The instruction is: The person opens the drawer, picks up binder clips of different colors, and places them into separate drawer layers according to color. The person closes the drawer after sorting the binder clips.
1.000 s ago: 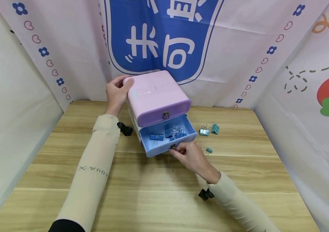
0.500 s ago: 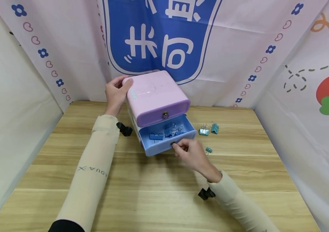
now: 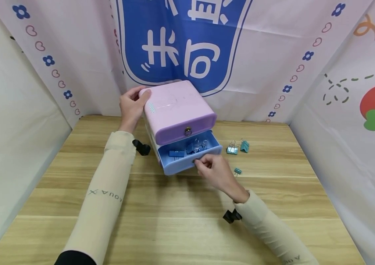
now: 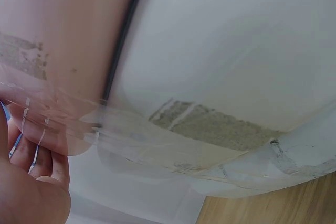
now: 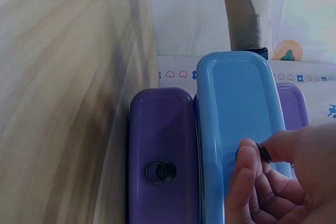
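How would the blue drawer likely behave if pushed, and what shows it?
The blue drawer is probably stiff, looking straight-sided and glossy. It is likely light, being thin-walled and open-topped. The binder clips inside may slide, apparently lying loose.

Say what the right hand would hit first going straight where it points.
Probably the blue drawer's front panel, since the right hand pinches its knob; the remaining gap is hard to judge.

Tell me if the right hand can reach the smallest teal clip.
Likely yes: the smallest teal clip lies beside the right hand, nothing between, but that hand must first release the drawer knob.
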The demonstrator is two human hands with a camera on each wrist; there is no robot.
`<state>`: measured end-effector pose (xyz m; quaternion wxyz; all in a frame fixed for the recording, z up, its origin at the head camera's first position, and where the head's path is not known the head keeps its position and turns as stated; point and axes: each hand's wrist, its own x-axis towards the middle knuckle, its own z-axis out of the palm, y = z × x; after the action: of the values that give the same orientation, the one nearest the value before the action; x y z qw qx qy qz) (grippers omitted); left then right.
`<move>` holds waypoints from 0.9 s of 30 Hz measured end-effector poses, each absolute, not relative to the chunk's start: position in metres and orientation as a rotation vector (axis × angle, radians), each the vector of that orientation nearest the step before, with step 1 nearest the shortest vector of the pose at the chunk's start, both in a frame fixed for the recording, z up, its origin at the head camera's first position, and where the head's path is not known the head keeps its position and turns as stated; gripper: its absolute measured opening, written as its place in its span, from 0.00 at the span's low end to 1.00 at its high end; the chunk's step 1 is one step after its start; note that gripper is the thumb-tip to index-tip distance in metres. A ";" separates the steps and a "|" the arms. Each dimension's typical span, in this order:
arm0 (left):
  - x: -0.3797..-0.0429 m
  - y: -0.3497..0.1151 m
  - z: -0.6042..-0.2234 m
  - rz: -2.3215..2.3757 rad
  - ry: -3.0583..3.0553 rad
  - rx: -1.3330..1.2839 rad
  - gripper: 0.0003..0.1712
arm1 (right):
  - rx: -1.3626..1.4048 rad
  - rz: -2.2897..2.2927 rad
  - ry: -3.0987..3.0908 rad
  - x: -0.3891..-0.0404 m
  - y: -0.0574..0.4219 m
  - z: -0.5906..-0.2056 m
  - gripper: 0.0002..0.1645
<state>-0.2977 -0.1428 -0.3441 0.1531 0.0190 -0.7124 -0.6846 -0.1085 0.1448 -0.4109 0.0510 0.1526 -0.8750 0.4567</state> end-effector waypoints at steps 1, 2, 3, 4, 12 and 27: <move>-0.298 -0.143 -0.344 -1.964 -2.043 0.053 0.23 | 0.462 1.392 -2.662 -0.110 0.144 -0.411 0.16; -0.298 -0.143 -0.344 -1.965 -2.044 0.056 0.23 | 0.460 1.392 -2.661 -0.112 0.144 -0.411 0.16; -0.298 -0.143 -0.344 -1.967 -2.044 0.057 0.23 | 0.459 1.388 -2.660 -0.113 0.143 -0.411 0.16; -0.298 -0.143 -0.344 -1.967 -2.043 0.056 0.23 | 0.459 1.385 -2.657 -0.115 0.142 -0.411 0.16; -0.298 -0.143 -0.344 -1.973 -2.038 0.062 0.24 | 0.471 1.344 -2.642 -0.129 0.136 -0.411 0.16; -0.297 -0.143 -0.344 -1.960 -2.038 0.050 0.24 | 0.450 1.314 -2.666 -0.150 0.125 -0.407 0.18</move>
<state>-0.2968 -0.1430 -0.3445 0.1564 0.0173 -0.7118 -0.6846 -0.1505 0.1248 -0.4072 0.0676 0.1494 -0.8849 0.4360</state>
